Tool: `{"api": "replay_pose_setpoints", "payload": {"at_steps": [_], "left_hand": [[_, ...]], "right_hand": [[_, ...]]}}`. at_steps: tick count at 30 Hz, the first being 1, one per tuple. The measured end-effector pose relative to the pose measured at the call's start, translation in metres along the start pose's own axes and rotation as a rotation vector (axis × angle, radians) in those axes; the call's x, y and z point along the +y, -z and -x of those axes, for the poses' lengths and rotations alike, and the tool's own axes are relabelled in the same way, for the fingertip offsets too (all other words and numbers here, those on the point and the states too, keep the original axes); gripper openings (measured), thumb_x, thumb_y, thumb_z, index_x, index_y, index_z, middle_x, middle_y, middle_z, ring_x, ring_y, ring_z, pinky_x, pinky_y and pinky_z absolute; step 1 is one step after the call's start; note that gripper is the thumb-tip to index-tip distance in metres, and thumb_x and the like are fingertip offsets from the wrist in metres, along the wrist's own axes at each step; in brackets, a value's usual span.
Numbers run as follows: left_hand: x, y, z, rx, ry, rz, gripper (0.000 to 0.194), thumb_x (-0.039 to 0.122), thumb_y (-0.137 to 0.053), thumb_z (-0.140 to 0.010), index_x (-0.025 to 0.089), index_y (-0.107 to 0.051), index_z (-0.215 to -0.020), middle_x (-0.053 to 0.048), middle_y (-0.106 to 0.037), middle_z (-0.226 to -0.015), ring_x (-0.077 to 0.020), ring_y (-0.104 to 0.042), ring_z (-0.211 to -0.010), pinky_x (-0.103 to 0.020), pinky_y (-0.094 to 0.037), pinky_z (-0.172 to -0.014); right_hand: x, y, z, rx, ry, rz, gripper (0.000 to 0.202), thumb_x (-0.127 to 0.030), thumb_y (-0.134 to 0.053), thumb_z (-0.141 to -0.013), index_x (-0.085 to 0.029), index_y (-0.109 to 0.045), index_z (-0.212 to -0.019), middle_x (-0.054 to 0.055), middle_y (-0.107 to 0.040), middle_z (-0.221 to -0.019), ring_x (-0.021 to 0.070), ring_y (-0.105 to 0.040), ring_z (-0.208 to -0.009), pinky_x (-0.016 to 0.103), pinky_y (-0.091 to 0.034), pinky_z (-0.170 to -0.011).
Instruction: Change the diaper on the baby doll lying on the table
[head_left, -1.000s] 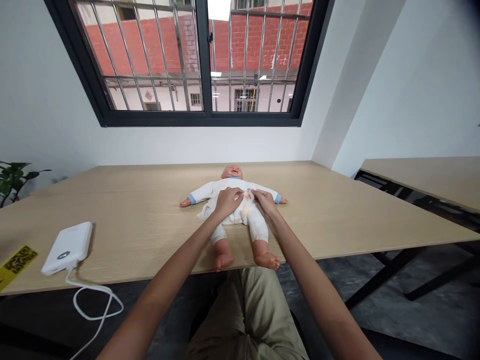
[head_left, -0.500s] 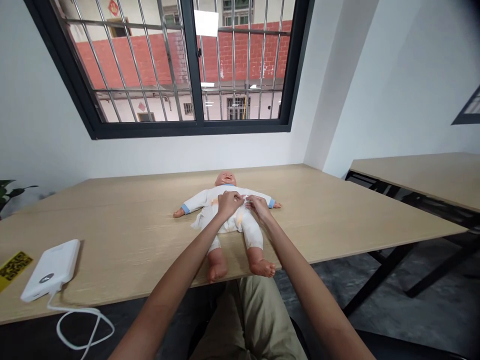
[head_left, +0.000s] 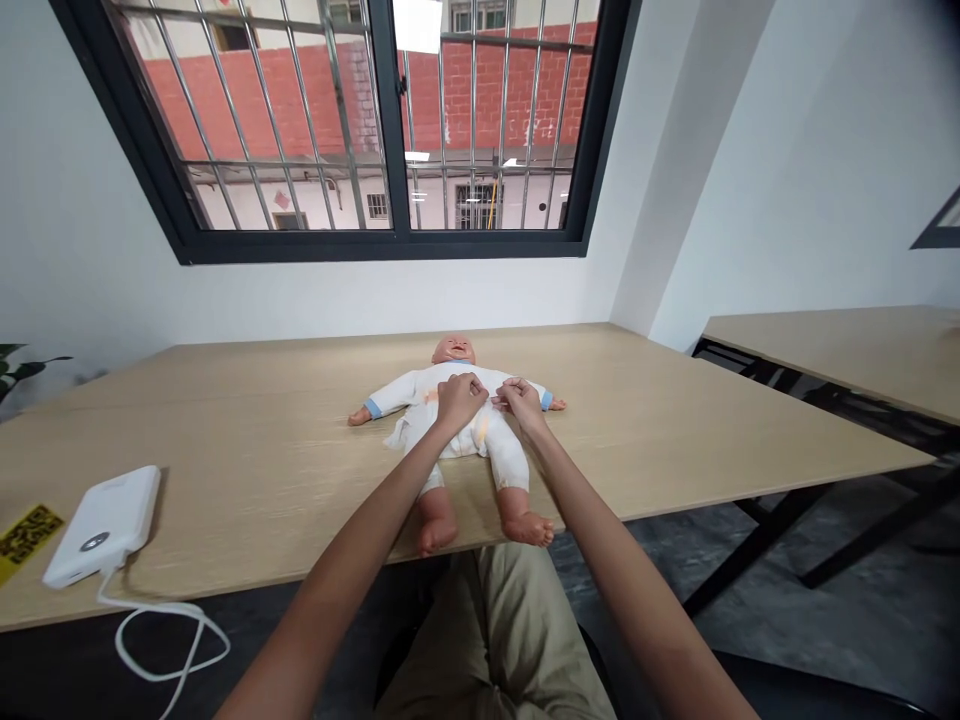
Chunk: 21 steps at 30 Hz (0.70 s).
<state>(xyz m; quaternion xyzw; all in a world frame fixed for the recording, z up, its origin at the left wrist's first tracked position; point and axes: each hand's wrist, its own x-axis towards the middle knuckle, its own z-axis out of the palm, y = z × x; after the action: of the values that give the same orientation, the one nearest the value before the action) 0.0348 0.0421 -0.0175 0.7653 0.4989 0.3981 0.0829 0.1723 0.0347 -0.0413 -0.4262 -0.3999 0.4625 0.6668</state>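
Observation:
A baby doll (head_left: 454, 349) lies on its back on the wooden table, head toward the window, arms spread and bare feet at the near edge. It wears a white outfit (head_left: 508, 455) with blue cuffs and orange patches. My left hand (head_left: 460, 400) is closed in a pinch over the doll's middle. Close beside it, my right hand (head_left: 520, 398) pinches at the chest on the right side. Both sets of fingertips are at the front of the outfit; what exactly they grip is too small to make out.
The table (head_left: 262, 430) stands against the wall under a barred window (head_left: 390, 245). A white power bank (head_left: 109, 525) with a white cable (head_left: 169, 607) hanging over the edge lies at the left. Next to it is a yellow sticker (head_left: 28, 540). Another table (head_left: 840, 345) stands at the right.
My hands have moved slightly apart, the right one a little to the right. The doll lies as before; the view has tilted slightly.

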Motion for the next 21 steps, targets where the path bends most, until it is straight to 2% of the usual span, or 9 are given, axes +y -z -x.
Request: {"api": "replay_pose_setpoints", "payload": {"at_steps": [7,12,16,19,21], "left_hand": [[-0.0001,0.002,0.0006,0.033,0.037,-0.018,0.009,0.017,-0.056,-0.077,0.019,-0.057,-0.069,-0.001,-0.069,-0.081,-0.0199,-0.061,-0.085,-0.033,-0.04,-0.078],[-0.0027,0.0033,0.0022,0.019,-0.024,0.003,0.007,0.021,-0.062,-0.078,0.02,-0.062,-0.071,0.0,-0.07,-0.083,-0.0205,-0.06,-0.092,-0.034,-0.041,-0.083],[-0.0058,0.0008,0.0007,-0.076,-0.175,0.071,0.005,0.019,-0.064,-0.079,0.02,-0.067,-0.075,0.0,-0.072,-0.083,-0.0189,-0.061,-0.09,-0.031,-0.042,-0.084],[-0.0046,0.0001,0.0021,-0.207,-0.313,0.079,0.015,0.021,-0.057,-0.085,0.021,-0.071,-0.08,-0.002,-0.073,-0.088,-0.0184,-0.063,-0.088,-0.029,-0.044,-0.083],[-0.0013,0.0013,0.0056,-0.301,-0.385,0.027,0.024,0.025,-0.051,-0.09,0.022,-0.073,-0.08,-0.003,-0.074,-0.092,-0.0198,-0.064,-0.094,-0.031,-0.042,-0.09]], "right_hand": [[0.0024,0.0027,-0.0042,0.083,0.017,-0.043,0.031,-0.022,-0.068,-0.059,-0.023,-0.041,-0.074,-0.006,-0.058,-0.062,0.0116,-0.062,-0.053,0.022,-0.054,-0.046],[0.0012,0.0056,-0.0074,0.068,0.026,-0.085,0.026,-0.025,-0.067,-0.059,-0.023,-0.045,-0.072,-0.005,-0.055,-0.059,0.0101,-0.059,-0.052,0.022,-0.053,-0.049],[-0.0014,0.0066,-0.0077,0.054,0.066,-0.176,0.025,-0.025,-0.068,-0.055,-0.021,-0.044,-0.063,-0.006,-0.052,-0.055,0.0062,-0.052,-0.05,0.017,-0.048,-0.05],[-0.0036,0.0073,-0.0073,0.046,0.057,-0.221,0.029,-0.026,-0.069,-0.053,-0.021,-0.041,-0.058,-0.006,-0.048,-0.054,0.0059,-0.049,-0.05,0.017,-0.045,-0.049],[-0.0045,0.0074,-0.0072,0.04,0.058,-0.212,0.03,-0.027,-0.069,-0.053,-0.021,-0.039,-0.057,-0.006,-0.047,-0.053,0.0066,-0.047,-0.05,0.018,-0.043,-0.048]]}}
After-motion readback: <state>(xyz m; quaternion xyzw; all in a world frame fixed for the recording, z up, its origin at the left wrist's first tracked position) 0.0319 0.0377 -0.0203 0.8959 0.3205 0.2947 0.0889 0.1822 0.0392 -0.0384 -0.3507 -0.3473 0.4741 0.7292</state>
